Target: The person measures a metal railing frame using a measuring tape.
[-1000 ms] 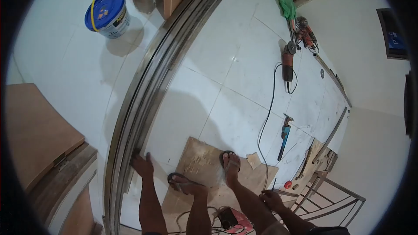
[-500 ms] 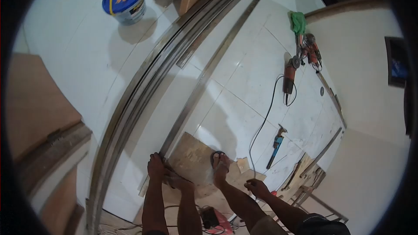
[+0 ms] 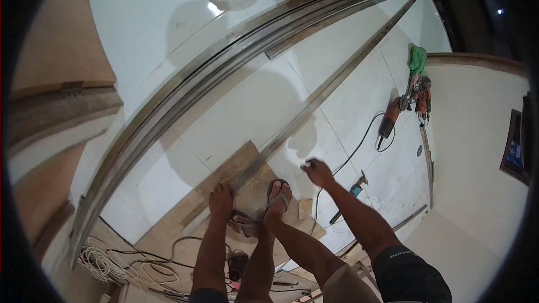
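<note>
Fingers of the left hand (image 3: 220,202) are closed, as far as can be seen, on the near end of the strip (image 3: 314,98), which lies across the board (image 3: 222,168) beside the feet (image 3: 278,193). The right hand (image 3: 317,171) is raised just beyond, fingers curled, on what cannot be told. Held at one end only, the long strip could be swung off the board, and toes cut or the floor (image 3: 247,106) scraped.

Bare tile (image 3: 252,106) between strip (image 3: 337,81), rails (image 3: 197,80); grinder (image 3: 388,122) beyond.
</note>
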A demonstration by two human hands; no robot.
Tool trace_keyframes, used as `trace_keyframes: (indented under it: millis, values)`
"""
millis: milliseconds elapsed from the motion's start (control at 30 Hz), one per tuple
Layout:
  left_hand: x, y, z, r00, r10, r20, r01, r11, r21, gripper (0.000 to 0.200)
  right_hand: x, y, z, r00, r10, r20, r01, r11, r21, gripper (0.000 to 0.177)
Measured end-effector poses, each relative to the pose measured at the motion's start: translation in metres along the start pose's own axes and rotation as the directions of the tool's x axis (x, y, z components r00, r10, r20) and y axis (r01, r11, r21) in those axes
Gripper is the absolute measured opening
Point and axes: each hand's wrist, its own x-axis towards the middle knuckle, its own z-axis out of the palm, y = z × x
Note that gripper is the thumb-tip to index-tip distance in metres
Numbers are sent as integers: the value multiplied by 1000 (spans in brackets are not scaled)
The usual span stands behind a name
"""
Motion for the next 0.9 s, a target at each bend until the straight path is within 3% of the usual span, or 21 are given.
trace_keyframes:
  millis: [33,100,133,200,233,267,367,433,467,533,567,633,667,733,833,900]
  values:
    - [-2,-4,6,1000,-4,2,4,1000,-8,24,18,-12,-9,995,-70,-73,74,996,45,54]
    - [10,-26,11,979,17,-202,-24,999,-34,33,61,-54,-39,961,-201,-192,218,974,69,50]
    - [12,-35,2,977,13,-214,-19,999,-26,33,82,-75,-51,940,-250,-230,269,962,54,48]
    - [30,-51,-21,987,-46,-157,11,976,-219,44,139,-112,-72,842,-412,-349,383,911,-152,42]
    - [40,-66,-7,938,30,-345,-81,988,-133,41,166,-130,-81,762,-493,-420,413,869,-273,40]
    - [49,-75,-7,930,24,-366,-75,989,-127,41,193,-147,-90,632,-594,-498,428,803,-414,37]
    - [64,-89,-23,921,74,-383,-131,984,-123,43,254,-198,-133,610,-631,-480,333,753,-567,39]
    - [68,-95,-21,904,90,-418,-170,973,-158,47,286,-204,-146,501,-761,-411,154,546,-824,36]
    - [69,-94,-21,898,94,-429,-174,973,-151,47,294,-201,-148,491,-763,-420,150,549,-822,36]
    - [70,-91,-18,870,94,-485,-156,984,-89,48,300,-199,-153,454,-847,-279,196,399,-896,29]
    - [69,-93,-14,865,83,-495,-162,980,-118,47,299,-200,-159,432,-854,-288,189,398,-898,29]
    - [67,-90,-14,839,87,-538,-157,984,-87,47,290,-193,-167,417,-906,-71,235,183,-954,20]
    - [66,-87,-14,824,94,-559,-156,986,-65,46,288,-183,-170,399,-912,-92,221,193,-956,20]
    - [66,-82,-9,781,62,-621,-141,987,-79,52,277,-164,-169,303,-938,169,297,-75,-952,15]
    - [66,-47,-26,746,16,-665,-184,966,-183,57,214,-134,-151,175,-958,226,436,-130,-890,17]
    - [71,-22,-32,716,25,-697,-334,890,-311,62,181,-118,-124,155,-958,240,510,-130,-850,21]
